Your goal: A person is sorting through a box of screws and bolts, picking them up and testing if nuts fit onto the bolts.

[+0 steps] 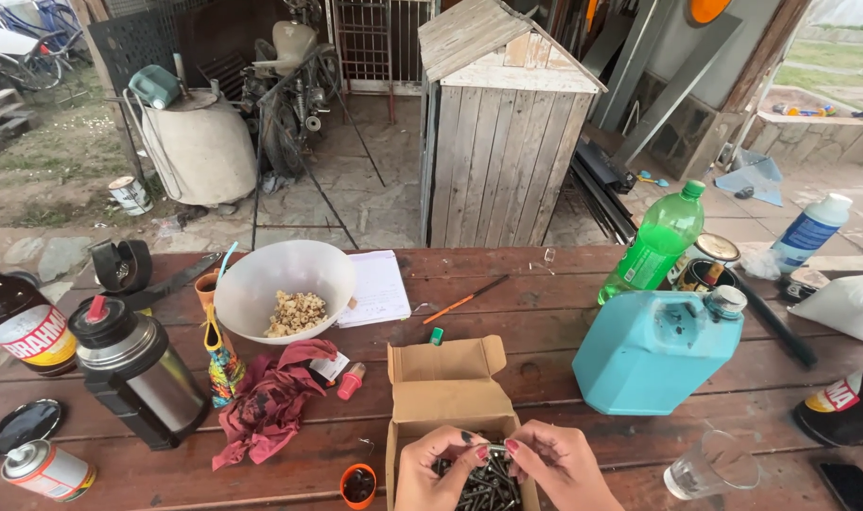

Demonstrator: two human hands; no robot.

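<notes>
An open brown cardboard box (447,388) stands at the near edge of the wooden table (545,322), filled with several dark screws (483,484). My left hand (436,468) and my right hand (556,464) are both over the box's opening. Their fingertips meet above the screws and pinch a small dark screw between them. The lower part of the box is hidden by my hands.
A turquoise jerry can (653,350), green bottle (663,241), clear glass (710,466), white bowl (282,289) with pale bits, red rag (270,402), steel thermos (138,371), spray can (48,470), notepad (376,289) and pencil (464,300) crowd the table. A wooden hut (497,132) stands behind.
</notes>
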